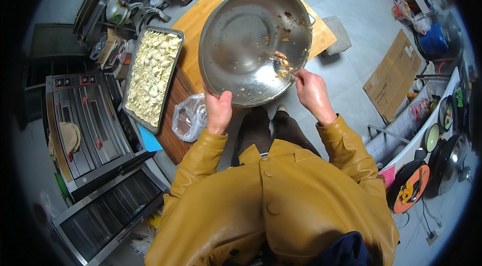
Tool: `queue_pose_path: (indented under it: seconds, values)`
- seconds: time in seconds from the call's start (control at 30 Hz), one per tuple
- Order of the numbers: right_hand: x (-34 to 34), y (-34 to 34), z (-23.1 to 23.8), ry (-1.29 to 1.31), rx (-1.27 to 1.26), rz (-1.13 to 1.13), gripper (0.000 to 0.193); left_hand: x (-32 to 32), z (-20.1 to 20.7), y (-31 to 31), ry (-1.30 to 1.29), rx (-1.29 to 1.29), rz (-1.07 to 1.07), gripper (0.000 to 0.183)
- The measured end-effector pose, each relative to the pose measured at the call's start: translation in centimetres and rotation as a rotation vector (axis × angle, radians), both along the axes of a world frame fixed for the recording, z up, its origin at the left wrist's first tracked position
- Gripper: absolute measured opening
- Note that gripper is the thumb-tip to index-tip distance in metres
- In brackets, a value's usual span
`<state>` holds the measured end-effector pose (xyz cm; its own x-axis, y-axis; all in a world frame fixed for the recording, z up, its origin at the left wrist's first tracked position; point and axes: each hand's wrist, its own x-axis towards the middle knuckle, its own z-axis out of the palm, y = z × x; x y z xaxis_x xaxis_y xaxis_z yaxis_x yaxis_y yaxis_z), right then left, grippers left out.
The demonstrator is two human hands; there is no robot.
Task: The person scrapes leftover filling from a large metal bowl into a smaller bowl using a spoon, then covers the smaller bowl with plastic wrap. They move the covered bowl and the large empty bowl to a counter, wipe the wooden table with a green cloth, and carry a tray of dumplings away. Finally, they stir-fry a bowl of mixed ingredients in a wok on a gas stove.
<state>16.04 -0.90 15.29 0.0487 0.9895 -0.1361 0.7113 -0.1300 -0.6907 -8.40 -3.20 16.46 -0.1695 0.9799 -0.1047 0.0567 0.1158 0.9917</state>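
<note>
A large stainless steel bowl (241, 60) is tipped, its inside facing me, over the wooden board's near edge. Reddish-brown and pale food scraps (282, 64) cling to its right inner side. My left hand (218, 110) grips the bowl's lower left rim, thumb on top and fingers hidden beneath. At the lower right rim, my right hand (314, 93) is closed, fingertips pinched together beside the scraps. Whatever those fingers hold, if anything, is too small to make out. Left of the bowl, a dark rectangular tray (164, 96) is filled with pale shaped dumplings (150, 70).
A clear plastic bag (190, 118) lies on the dark wood beside my left hand. The light wooden board (324, 40) extends behind the bowl. Ovens (90, 130) stand at left. A flattened cardboard sheet (393, 78) and a counter with pans (444, 165) are at right.
</note>
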Motion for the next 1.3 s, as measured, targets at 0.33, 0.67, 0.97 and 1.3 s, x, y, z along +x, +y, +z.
queue_pose_path:
  seconds: [0.33, 0.67, 0.97, 1.3]
  values:
    - [-1.5, -1.8, 1.4, 0.932, -0.623, 0.121, 0.017, -0.1, 0.9, -0.3, -0.072, -0.046, 0.080, 0.039]
    - [-3.5, -0.7, 0.1, 0.478, 0.197, 0.254, 0.013, -0.1, 1.4, -0.2, -0.003, -0.017, 0.038, 0.046]
    - [-0.4, 1.1, -1.0, 0.285, 0.037, 0.038, 0.015, -0.8, 1.9, -0.6, 0.056, 0.001, 0.053, 0.052]
    - [-0.6, 2.9, -1.2, 0.309, -0.053, -0.125, 0.018, -0.8, 2.1, -0.8, 0.089, 0.018, 0.032, 0.054]
